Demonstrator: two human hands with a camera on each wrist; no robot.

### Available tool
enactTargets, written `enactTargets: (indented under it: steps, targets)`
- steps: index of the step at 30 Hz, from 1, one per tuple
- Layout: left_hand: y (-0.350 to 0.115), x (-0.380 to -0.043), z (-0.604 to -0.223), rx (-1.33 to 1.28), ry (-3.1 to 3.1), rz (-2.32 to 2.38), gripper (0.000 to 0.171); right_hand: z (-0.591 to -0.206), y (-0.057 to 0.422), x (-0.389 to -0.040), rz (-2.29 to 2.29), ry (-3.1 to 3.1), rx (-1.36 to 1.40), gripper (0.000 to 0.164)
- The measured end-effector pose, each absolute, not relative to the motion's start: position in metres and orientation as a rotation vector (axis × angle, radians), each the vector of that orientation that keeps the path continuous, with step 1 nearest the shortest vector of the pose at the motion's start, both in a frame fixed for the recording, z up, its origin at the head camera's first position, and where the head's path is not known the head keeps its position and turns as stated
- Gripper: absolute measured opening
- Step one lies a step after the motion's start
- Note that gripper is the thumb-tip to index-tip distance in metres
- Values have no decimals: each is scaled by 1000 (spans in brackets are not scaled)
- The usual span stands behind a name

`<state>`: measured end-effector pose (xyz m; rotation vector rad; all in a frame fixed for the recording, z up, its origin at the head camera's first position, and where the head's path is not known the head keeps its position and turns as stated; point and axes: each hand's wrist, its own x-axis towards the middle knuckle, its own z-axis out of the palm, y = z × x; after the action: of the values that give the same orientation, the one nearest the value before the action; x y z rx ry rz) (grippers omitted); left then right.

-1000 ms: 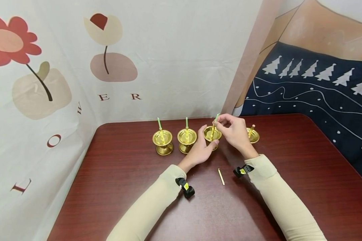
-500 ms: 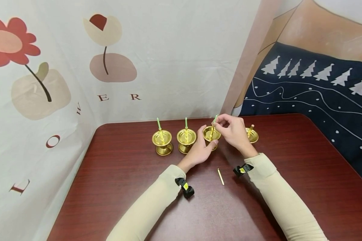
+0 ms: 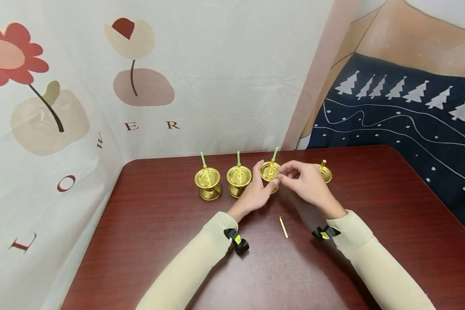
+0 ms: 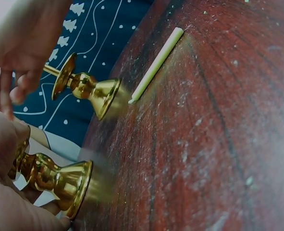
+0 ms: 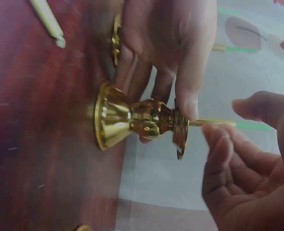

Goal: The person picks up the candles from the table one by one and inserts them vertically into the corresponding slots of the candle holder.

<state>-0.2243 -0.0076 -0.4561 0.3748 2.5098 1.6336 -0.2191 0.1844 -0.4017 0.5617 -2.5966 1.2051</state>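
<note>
My left hand (image 3: 257,193) grips a brass candlestick (image 5: 146,118), fingers behind its stem and thumb at the dish. A thin green candle (image 3: 275,153) stands, slightly tilted, in that candlestick's central tube. My right hand (image 3: 306,181) hovers just right of the dish, its fingers loosely bent and holding nothing; in the right wrist view thumb and fingertips are apart. Two more brass candlesticks, the left one (image 3: 208,183) and the middle one (image 3: 238,183), each bear a green candle. Partly behind my right hand stands a fourth candlestick (image 4: 86,89) with no candle in its tube.
A loose pale candle (image 3: 283,227) lies on the dark red table (image 3: 159,224), in front of the candlesticks. Behind the table's back edge hangs a white cloth (image 3: 232,86) with printed flowers. A dark blue tree-patterned cloth (image 3: 391,116) hangs at the right.
My right hand has let go of the candle in the held candlestick and moved down and to the right. The left hand keeps its grip.
</note>
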Motion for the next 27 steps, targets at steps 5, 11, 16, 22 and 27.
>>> enactTargets:
  steps: [5,11,16,22,27]
  targets:
    - [-6,-221,-458,323,2524,1642,86,-408,194,-195,1106,-2736,650,10]
    - [-4,-224,-477,321,2583,1651,101,-421,202,-170,943,-2916,734,22]
    - [-6,-221,-488,316,2613,1605,105,-431,200,-157,848,-2979,806,34]
    - [-7,-208,-489,273,2651,1426,100,-436,197,-151,813,-3008,807,33]
    - [-3,-198,-483,318,2678,1236,85,-438,198,-150,880,-3004,829,30]
